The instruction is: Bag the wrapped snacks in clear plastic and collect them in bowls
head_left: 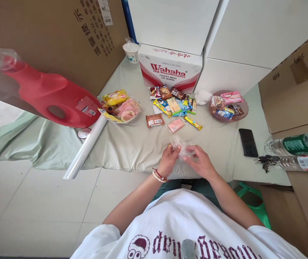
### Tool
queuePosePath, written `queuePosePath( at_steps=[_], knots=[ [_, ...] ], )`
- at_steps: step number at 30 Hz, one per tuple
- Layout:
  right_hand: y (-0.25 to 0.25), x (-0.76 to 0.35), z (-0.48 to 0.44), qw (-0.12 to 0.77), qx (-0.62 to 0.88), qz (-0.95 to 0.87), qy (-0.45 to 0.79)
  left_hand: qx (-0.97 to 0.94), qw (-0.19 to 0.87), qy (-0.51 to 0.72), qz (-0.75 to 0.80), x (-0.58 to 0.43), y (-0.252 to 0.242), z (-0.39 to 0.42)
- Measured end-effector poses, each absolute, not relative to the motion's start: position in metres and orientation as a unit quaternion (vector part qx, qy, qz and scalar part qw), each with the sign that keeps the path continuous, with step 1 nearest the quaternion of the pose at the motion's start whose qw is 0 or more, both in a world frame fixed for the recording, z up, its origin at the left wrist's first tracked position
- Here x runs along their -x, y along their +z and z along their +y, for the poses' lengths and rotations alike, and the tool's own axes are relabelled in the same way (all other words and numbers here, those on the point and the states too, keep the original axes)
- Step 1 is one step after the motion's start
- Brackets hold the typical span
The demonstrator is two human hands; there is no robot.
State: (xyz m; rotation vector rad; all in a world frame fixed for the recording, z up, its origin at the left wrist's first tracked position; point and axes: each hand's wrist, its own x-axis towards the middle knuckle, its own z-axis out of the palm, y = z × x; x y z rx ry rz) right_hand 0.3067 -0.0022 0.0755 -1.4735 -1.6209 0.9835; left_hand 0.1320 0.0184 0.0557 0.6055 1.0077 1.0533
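My left hand [169,158] is closed, pinching a crumpled piece of thin clear plastic film [180,143] between thumb and fingers. My right hand [200,162] curls around the film's other side, thumb and fingertips at its edge. Both hands are over the front of the cloth-covered table. Just beyond them lie a pink packet [175,125], a brown packet [155,121] and a yellow stick-shaped packet [193,122]. Behind these is a loose pile of wrapped snacks [173,105].
On the left, a bowl of snacks [124,117] stands by a red jug [59,93] and a clear film roll [86,147]. To the right are a pink glass bowl [244,109], a phone [248,142] and bottles [302,144]. A Wahaha box [170,68] and film-topped cup [131,52] stand behind.
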Motion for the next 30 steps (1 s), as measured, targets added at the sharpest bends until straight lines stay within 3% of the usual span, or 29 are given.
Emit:
queuePosePath(
  at_steps=[2, 8, 11, 13, 16, 18, 20, 23, 30],
  knots=[
    [0.076, -0.297, 0.005, 0.368, 0.58, -0.61, 0.395, -0.261, 0.72, 0.462, 0.448, -0.132, 0.057, 0.015],
    [0.065, -0.297, 0.019, 0.495, 0.561, -0.347, 0.565, -0.28, 0.719, 0.446, 0.453, -0.107, 0.045, 0.017],
    [0.062, -0.309, 0.024, 0.538, 0.599, -0.296, 0.514, -0.296, 0.688, 0.464, 0.473, -0.092, 0.042, 0.023],
    [0.064, -0.315, 0.026, 0.544, 0.648, -0.351, 0.4, -0.293, 0.671, 0.473, 0.49, -0.085, 0.045, 0.027],
    [0.071, -0.315, 0.021, 0.481, 0.674, -0.526, 0.195, -0.271, 0.719, 0.429, 0.475, -0.084, 0.056, 0.031],
    [0.074, -0.306, 0.015, 0.399, 0.634, -0.646, 0.146, -0.243, 0.788, 0.379, 0.421, -0.091, 0.064, 0.031],
    [0.071, -0.291, 0.008, 0.315, 0.577, -0.738, 0.154, -0.218, 0.824, 0.358, 0.38, -0.102, 0.069, 0.03],
    [0.062, -0.273, -0.002, 0.235, 0.513, -0.808, 0.169, -0.216, 0.796, 0.384, 0.416, -0.119, 0.067, 0.03],
    [0.053, -0.294, -0.025, 0.281, 0.506, -0.768, 0.273, -0.192, 0.69, 0.458, 0.527, -0.117, 0.043, 0.034]
  ],
)
